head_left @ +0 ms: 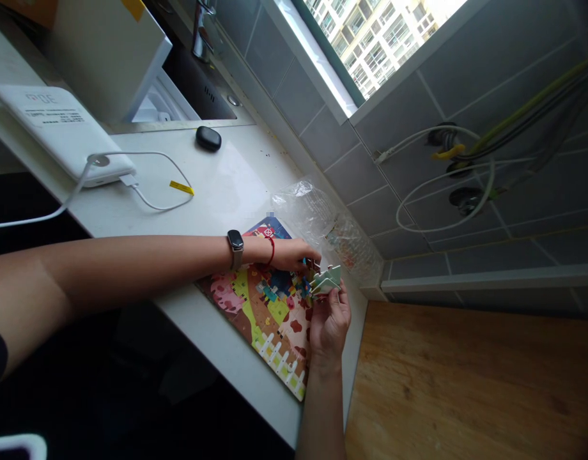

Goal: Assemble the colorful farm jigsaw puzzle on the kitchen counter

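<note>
My right hand (330,319) reaches in from the bottom and pinches light green flat pieces with notched edges (326,281). My left hand (294,253) comes from the left, with a watch (235,243) and a red string bracelet on its wrist. Its fingers are bent together beside the green pieces, at a small dark reddish thing too hidden to name. Beneath both hands lies a colourful illustrated board or book (275,319), with farm pictures and a white fence. The left forearm covers part of it.
Crumpled clear plastic wrapping (303,204) lies by the tiled wall. A white power bank (64,131) with a cable (179,169) and a black oval case (208,138) rest on the counter (227,185). A sink (202,92) is behind; a wooden surface (466,377) is at right.
</note>
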{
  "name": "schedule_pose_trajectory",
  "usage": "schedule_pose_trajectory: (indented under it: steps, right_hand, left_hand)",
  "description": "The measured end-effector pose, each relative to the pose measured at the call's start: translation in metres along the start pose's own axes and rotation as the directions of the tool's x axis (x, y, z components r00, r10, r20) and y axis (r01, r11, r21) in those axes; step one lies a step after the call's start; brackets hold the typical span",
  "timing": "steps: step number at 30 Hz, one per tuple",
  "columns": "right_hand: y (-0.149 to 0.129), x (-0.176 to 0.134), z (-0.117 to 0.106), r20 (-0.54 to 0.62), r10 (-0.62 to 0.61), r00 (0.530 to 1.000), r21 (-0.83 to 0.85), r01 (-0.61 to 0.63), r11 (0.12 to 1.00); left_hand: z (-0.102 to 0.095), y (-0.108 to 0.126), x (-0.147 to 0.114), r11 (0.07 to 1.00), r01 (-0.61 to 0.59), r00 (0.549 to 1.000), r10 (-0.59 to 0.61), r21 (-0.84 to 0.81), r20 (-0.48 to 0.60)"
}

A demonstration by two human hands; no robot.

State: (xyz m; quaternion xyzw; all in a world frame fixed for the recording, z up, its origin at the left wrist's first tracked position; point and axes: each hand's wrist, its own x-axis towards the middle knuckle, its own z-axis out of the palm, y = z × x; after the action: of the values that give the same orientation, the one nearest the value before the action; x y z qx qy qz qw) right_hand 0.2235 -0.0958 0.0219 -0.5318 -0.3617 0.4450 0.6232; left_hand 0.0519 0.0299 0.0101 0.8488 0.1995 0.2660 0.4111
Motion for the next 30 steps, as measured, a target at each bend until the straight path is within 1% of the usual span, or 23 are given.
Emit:
schedule_pose_trajectory:
  steps: [3, 6, 8, 10, 14, 17, 19, 22, 24, 27, 30]
  right_hand:
    - [0.0, 0.0, -0.002, -0.001, -0.011, 1.0, 0.008, 0.011, 1.0]
    - [0.003, 0.003, -0.007, -0.061, -0.054, 0.997, -0.007, 0.054, 0.999]
    - [0.006, 0.004, -0.01, -0.095, -0.084, 0.992, -0.051, 0.08, 0.996]
    - [0.008, 0.005, -0.011, -0.11, -0.098, 0.989, -0.098, 0.088, 0.991]
    - [0.009, 0.004, -0.007, -0.125, -0.106, 0.986, -0.11, 0.093, 0.99]
    - [0.009, 0.003, -0.005, -0.144, -0.128, 0.981, -0.107, 0.114, 0.988]
    - [0.009, 0.002, -0.004, -0.133, -0.115, 0.984, -0.102, 0.102, 0.99]
    - [0.008, 0.002, -0.003, -0.079, -0.055, 0.995, -0.081, 0.048, 0.996]
    - [0.008, 0.001, -0.003, -0.066, -0.031, 0.997, -0.055, 0.027, 0.998]
    - [0.005, 0.001, -0.002, -0.099, -0.053, 0.994, -0.028, 0.051, 0.998]
    - [0.003, 0.003, -0.004, -0.165, -0.088, 0.982, -0.03, 0.085, 0.996]
  left_hand:
    - [0.0, -0.005, 0.001, 0.999, 0.03, 0.999, -0.031, -0.036, -0.027]
    - [0.001, -0.006, 0.003, 0.992, 0.106, 0.991, -0.111, -0.069, -0.076]
    - [0.001, -0.006, 0.003, 0.981, 0.151, 0.981, -0.165, -0.124, -0.107]
    - [0.001, -0.005, 0.003, 0.962, 0.163, 0.975, -0.19, -0.217, -0.112]
    - [0.003, -0.005, 0.003, 0.913, 0.118, 0.987, -0.152, -0.391, -0.057]
    - [0.006, -0.007, 0.004, 0.875, 0.092, 0.992, -0.124, -0.475, -0.036]
    - [0.006, -0.007, 0.004, 0.852, 0.083, 0.995, -0.103, -0.516, -0.009]
    - [0.007, -0.006, 0.003, 0.841, 0.069, 0.998, -0.053, -0.537, 0.045]
    - [0.007, -0.004, 0.002, 0.839, 0.06, 0.997, -0.027, -0.54, 0.069]
    - [0.009, -0.004, 0.001, 0.833, 0.068, 0.996, -0.026, -0.549, 0.083]
    - [0.01, -0.007, 0.002, 0.833, 0.1, 0.995, -0.09, -0.544, 0.045]
